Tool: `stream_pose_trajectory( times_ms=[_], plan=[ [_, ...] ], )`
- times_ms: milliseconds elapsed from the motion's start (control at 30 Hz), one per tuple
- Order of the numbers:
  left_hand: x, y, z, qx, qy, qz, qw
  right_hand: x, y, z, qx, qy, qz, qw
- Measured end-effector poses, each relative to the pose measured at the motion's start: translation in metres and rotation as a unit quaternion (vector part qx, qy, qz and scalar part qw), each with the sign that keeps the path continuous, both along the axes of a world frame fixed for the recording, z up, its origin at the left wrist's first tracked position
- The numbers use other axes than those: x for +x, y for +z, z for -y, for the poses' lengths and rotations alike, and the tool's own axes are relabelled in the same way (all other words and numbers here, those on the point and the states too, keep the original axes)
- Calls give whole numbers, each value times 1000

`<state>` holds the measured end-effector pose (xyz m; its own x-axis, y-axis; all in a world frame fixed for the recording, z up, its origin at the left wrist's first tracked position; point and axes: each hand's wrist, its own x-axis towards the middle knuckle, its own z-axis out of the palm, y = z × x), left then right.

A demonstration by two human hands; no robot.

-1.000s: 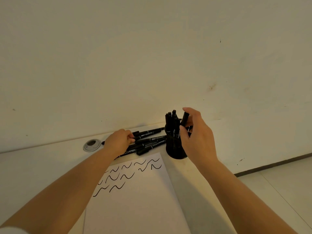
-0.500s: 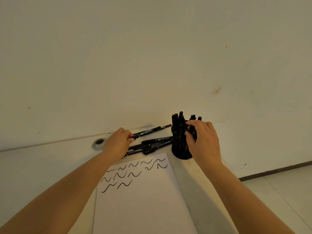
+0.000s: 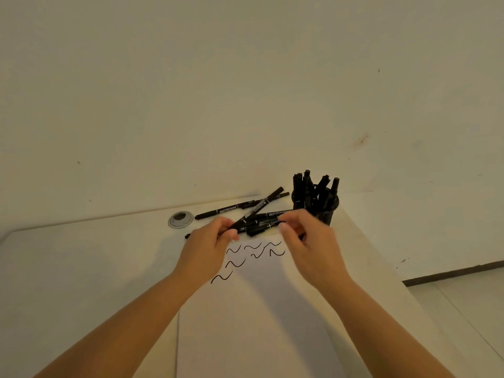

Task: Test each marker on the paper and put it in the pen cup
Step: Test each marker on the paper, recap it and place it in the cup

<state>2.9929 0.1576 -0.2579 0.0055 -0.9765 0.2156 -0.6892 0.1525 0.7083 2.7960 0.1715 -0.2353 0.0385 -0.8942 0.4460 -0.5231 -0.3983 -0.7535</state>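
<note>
Black marker (image 3: 259,208) pinched by left hand (image 3: 210,241); right hand (image 3: 305,241) loosely curled, empty, beside pen cup (image 3: 317,205).

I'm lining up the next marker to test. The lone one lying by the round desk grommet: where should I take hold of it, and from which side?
Pinch the marker at mid-barrel, from above and the near side. It lies flat along the desk's far edge, apart from the pile, with its left end by the grommet. The left hand is nearer but already holds another marker.
</note>
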Motion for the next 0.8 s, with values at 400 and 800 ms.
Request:
stream_pose_trajectory(
  times_ms=[400, 800],
  plan=[
    [-2, -11, -74, 40, -107, 2, 993, 53, -38, -44, 169, 82, 138, 973],
    [-1, 3, -72, -73, -29, 198, 977, 73, -34, -37, 232, -4, 221, 947]
  ],
)
